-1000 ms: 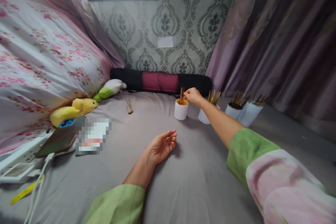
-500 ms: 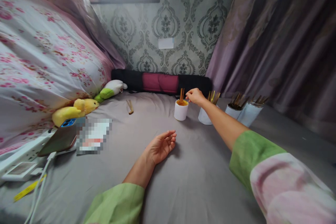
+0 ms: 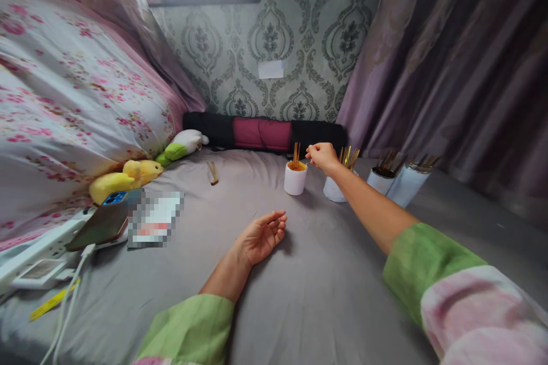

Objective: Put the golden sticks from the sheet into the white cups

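Note:
My right hand (image 3: 323,156) hovers between two white cups, with thumb and fingertips pinched together; whatever may be in the pinch is too small to see. Just left of it stands a white cup (image 3: 295,181) with a yellow inside and several thin gold-brown sticks (image 3: 297,154) upright in it. A second white cup (image 3: 334,189), holding shiny gold sticks (image 3: 350,155), is partly covered by my right forearm. On the grey sheet, my left hand (image 3: 264,236) rests palm up with fingers loosely curled and apart, holding nothing.
Farther right are a white cup (image 3: 380,181) and a taller white container (image 3: 409,187), both with sticks. A small bundle of sticks (image 3: 213,173) lies on the sheet. Leftward are a phone (image 3: 100,222), power strip (image 3: 55,242), cables and plush toys (image 3: 124,179). A black-and-maroon roll (image 3: 261,133) lines the wall.
My right hand has shifted slightly right, away from the nearer cup's sticks. The left hand stays in place. The view has moved a little.

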